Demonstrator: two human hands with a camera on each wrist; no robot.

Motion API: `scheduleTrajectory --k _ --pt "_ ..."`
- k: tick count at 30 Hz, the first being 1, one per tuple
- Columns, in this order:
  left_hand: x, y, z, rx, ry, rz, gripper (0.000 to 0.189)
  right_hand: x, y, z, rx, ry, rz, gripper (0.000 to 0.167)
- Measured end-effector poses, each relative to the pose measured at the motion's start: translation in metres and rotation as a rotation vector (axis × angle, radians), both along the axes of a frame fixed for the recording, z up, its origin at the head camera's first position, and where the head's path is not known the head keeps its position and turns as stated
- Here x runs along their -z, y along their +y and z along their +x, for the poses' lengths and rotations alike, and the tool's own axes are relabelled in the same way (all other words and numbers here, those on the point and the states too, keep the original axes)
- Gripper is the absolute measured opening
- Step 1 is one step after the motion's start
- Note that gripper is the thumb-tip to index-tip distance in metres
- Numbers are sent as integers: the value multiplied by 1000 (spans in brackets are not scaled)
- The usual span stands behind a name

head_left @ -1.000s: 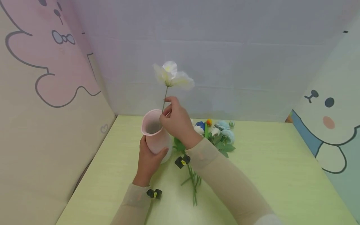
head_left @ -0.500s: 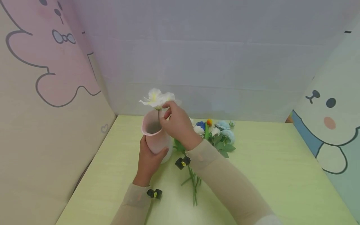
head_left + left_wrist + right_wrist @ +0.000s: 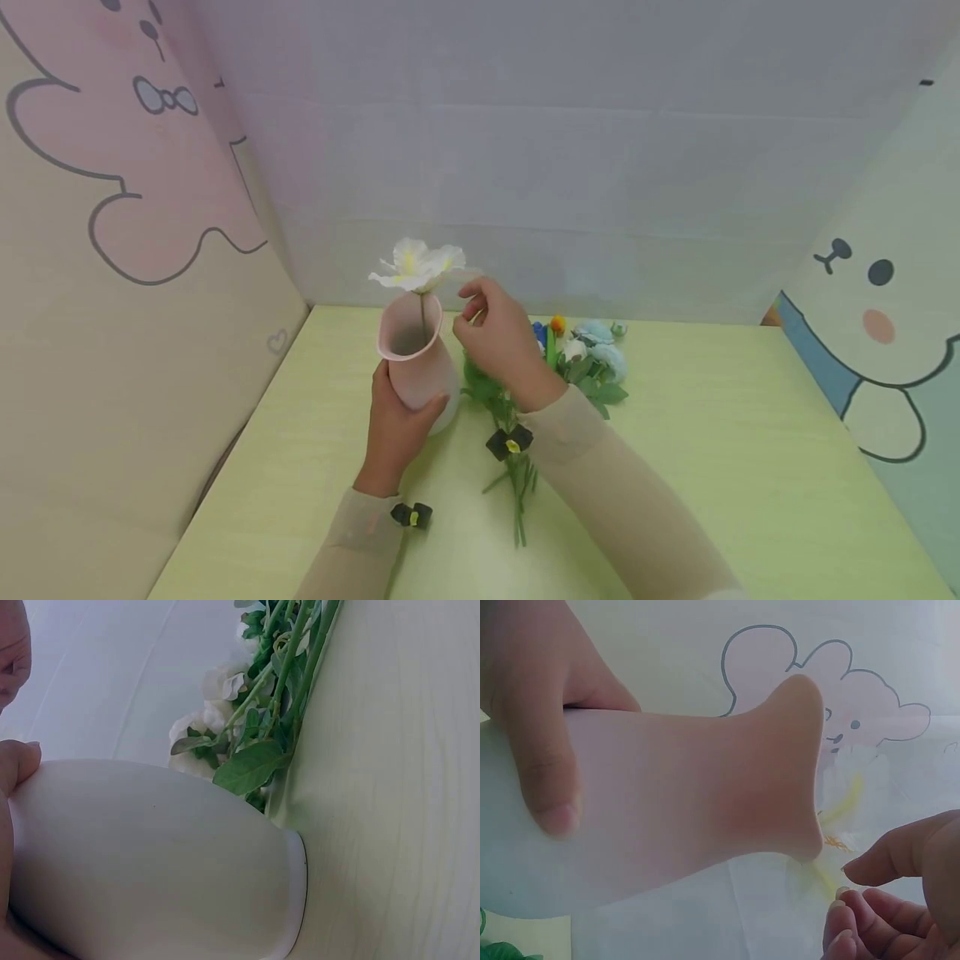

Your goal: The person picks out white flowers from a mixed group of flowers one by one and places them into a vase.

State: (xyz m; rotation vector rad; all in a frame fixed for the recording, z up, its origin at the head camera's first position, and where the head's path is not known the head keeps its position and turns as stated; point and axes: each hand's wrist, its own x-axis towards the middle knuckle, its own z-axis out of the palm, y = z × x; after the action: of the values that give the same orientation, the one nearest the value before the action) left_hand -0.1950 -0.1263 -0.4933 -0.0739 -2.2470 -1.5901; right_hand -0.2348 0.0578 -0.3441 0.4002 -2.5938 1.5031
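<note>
My left hand [image 3: 401,429] grips the body of a pink and white vase [image 3: 422,379], thumb across its near side. The vase stands on the table, its flared mouth tilted toward me in the head view. A white flower [image 3: 416,265] with yellow streaks stands in it, its thin stem [image 3: 423,321] against the inner right side of the mouth. Just right of the rim, my right hand [image 3: 501,337] hangs with loosely bent fingers and holds nothing. In the right wrist view its thumb and fingertips are apart from the vase, and the petals [image 3: 847,791] show partly behind the rim.
A bunch of flowers [image 3: 596,367] in white, blue, orange and pale blue lies right of the vase, partly under my right arm. Its green stems [image 3: 519,508] point toward me on the yellow-green table [image 3: 712,467]. Printed cartoon walls stand at both sides, with a plain wall behind.
The white flower has gone down into the vase, its head now just above the rim. My right hand has let go of its stem and moved right. The left hand stays on the vase.
</note>
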Motion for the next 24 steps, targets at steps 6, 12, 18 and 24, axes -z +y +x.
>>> scheduleTrajectory --k 6,12,18,24 --pt "-1 0 0 -1 -9 4 103 4 18 8 26 -21 -77 29" --pt "-1 0 1 4 -17 12 102 11 31 18 62 -54 -154 28" --pt "0 0 1 0 -13 2 102 29 46 22 107 -76 -189 29" --pt "0 0 2 1 -2 1 102 46 62 19 155 -92 -215 28"
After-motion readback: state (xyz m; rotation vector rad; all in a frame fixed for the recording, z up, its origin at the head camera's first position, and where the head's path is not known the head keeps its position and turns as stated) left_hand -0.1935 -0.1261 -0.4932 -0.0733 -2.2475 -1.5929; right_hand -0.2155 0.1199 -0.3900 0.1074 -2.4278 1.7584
